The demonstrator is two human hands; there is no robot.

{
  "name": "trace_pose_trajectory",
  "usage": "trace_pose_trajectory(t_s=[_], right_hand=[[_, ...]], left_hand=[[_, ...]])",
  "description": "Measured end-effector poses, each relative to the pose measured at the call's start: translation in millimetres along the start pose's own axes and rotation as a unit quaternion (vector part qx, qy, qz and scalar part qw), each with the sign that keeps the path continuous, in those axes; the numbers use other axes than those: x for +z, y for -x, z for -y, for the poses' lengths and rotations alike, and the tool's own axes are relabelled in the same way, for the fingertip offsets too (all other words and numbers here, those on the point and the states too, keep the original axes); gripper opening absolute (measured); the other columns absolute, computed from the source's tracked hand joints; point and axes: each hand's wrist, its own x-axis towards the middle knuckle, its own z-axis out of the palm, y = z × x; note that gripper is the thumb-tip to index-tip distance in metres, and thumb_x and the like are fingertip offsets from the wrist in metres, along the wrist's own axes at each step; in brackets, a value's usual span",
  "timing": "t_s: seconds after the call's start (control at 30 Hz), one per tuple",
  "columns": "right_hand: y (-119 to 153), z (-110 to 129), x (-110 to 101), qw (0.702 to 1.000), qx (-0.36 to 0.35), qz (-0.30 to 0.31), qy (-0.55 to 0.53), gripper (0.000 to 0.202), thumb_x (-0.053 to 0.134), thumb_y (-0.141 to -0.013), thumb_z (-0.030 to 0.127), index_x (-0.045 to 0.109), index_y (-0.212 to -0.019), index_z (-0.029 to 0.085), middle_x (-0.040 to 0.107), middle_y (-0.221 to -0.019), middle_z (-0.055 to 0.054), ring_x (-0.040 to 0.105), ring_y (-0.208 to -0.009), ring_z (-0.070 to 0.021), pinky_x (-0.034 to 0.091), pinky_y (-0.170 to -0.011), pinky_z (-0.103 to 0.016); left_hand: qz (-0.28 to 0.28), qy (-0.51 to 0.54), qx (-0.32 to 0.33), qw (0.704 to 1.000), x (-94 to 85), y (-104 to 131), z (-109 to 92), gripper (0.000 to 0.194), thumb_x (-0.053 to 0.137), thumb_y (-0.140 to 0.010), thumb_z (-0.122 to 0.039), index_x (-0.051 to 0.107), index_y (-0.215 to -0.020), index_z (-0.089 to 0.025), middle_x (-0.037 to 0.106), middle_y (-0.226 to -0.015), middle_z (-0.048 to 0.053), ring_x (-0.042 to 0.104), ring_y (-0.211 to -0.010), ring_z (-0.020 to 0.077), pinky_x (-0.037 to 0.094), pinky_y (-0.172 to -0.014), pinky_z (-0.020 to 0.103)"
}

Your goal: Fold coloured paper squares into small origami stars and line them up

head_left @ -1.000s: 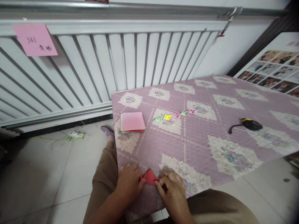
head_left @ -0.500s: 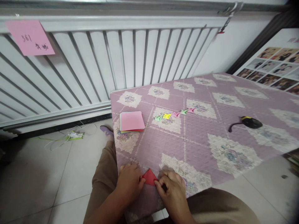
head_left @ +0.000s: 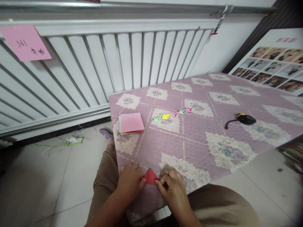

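Observation:
A red sheet of paper (head_left: 150, 177), folded into a small triangle with its point away from me, lies at the table's near edge. My left hand (head_left: 131, 180) pinches its left corner between thumb and fingers. At the right corner, the thumb and forefinger of my right hand (head_left: 173, 186) close on the paper, the other fingers curled on the cloth. Farther back lies a stack of coloured paper squares (head_left: 131, 123), pink on top. To its right, several small folded paper pieces (head_left: 174, 114) in green, yellow and pink form a slanting row.
A purple flowered cloth covers the table (head_left: 165, 142). A black object with a curved tail (head_left: 246, 119) lies on the right. Behind stands a white radiator (head_left: 132, 60) bearing a pink note (head_left: 26, 42). A photo board (head_left: 272, 63) leans at the back right. A power strip (head_left: 75, 140) rests on the floor.
The view has shifted slightly, so most things sit a little farther left. Both hands keep their hold on the red paper's corners, with no clear change in its fold.

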Motion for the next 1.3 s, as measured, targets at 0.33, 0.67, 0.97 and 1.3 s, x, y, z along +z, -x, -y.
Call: trace_pose_trajectory(t_s=[0.33,0.67,0.97,1.3], right_hand=[[1,3,-1,1.0,0.014,0.005,0.022,0.02,0.06,-0.083,0.032,0.056,-0.065,0.024,0.057,-0.079,-0.002,0.051,-0.082,-0.0212,0.035,-0.078,-0.037],[3,2,0,1.0,0.018,-0.005,0.008,0.018,0.063,-0.079,0.027,0.054,-0.063,0.023,0.058,-0.081,0.0,0.05,-0.082,-0.0198,0.033,-0.078,-0.036],[2,3,0,1.0,0.02,0.0,0.005,0.018,0.061,-0.08,0.026,0.053,-0.064,0.023,0.057,-0.081,0.0,0.05,-0.082,-0.0196,0.034,-0.079,-0.037],[2,5,-1,1.0,0.024,-0.005,0.012,0.019,0.062,-0.079,0.026,0.053,-0.063,0.023,0.057,-0.078,0.0,0.05,-0.081,-0.0195,0.034,-0.078,-0.036]], left_hand=[[-0.008,-0.002,0.024,1.0,6.2,-1,4,0.007,0.057,-0.085,-0.027,0.06,-0.084,-0.021,0.062,-0.091,0.001,0.054,-0.091,0.0234,0.034,-0.08,0.039],[-0.078,-0.084,0.293,0.949,34.7,-3,23,0.013,0.048,-0.095,-0.021,0.061,-0.096,-0.024,0.056,-0.091,0.0,0.049,-0.088,0.0181,0.031,-0.081,0.035],[-0.104,-0.088,0.31,0.941,38.1,2,27,0.023,0.039,-0.099,-0.022,0.062,-0.105,-0.025,0.06,-0.092,0.003,0.051,-0.083,0.017,0.032,-0.08,0.035],[-0.131,-0.113,0.304,0.937,39.7,7,22,0.024,0.042,-0.097,-0.019,0.058,-0.114,-0.023,0.061,-0.093,0.005,0.054,-0.084,0.0187,0.037,-0.081,0.036]])
